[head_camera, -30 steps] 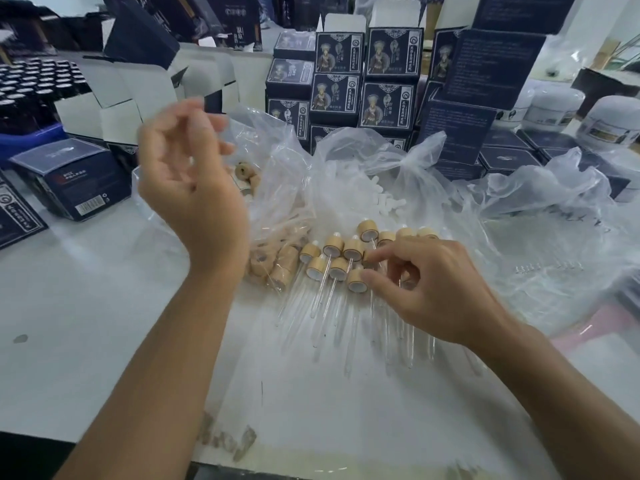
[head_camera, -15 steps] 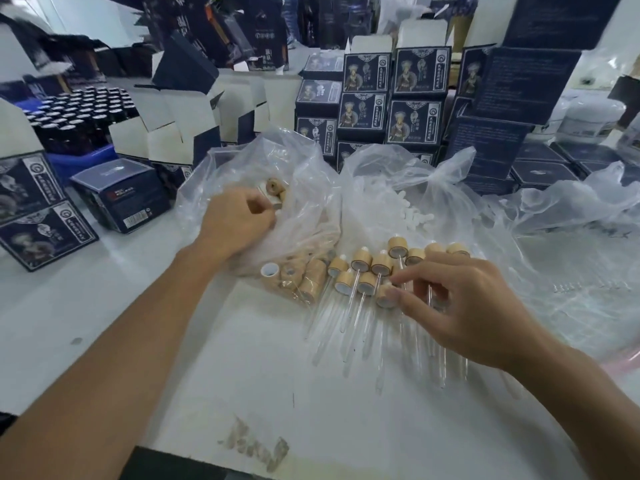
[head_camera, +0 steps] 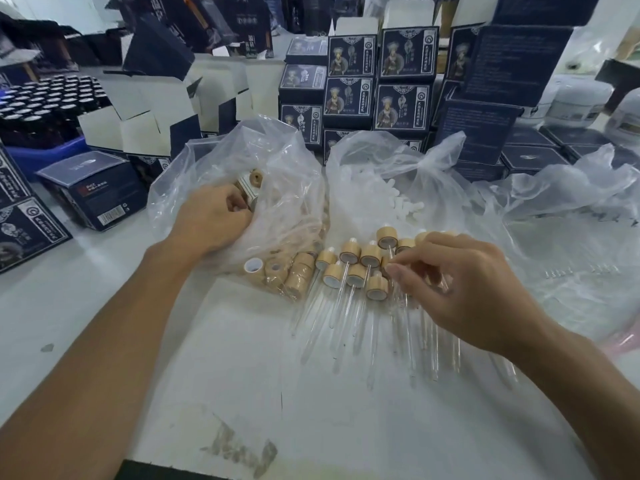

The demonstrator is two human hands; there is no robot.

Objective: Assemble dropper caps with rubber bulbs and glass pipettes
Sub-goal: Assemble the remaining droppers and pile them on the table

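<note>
Two hands working. My left hand point(head_camera: 211, 220) is at the mouth of the clear cap bag point(head_camera: 277, 174), fingers curled around a bamboo cap point(head_camera: 250, 192). My right hand point(head_camera: 464, 289) rests on the row of assembled droppers point(head_camera: 363, 271) on the white table point(head_camera: 104, 306), thumb and fingers pinched; can't tell what they hold. Bulb bag point(head_camera: 381, 174) just behind the row, pipette bag point(head_camera: 571, 237) to the right.

wood-look caps point(head_camera: 350, 252), clear glass pipettes point(head_camera: 341, 299), crinkled plastic bag point(head_camera: 277, 157)
</note>
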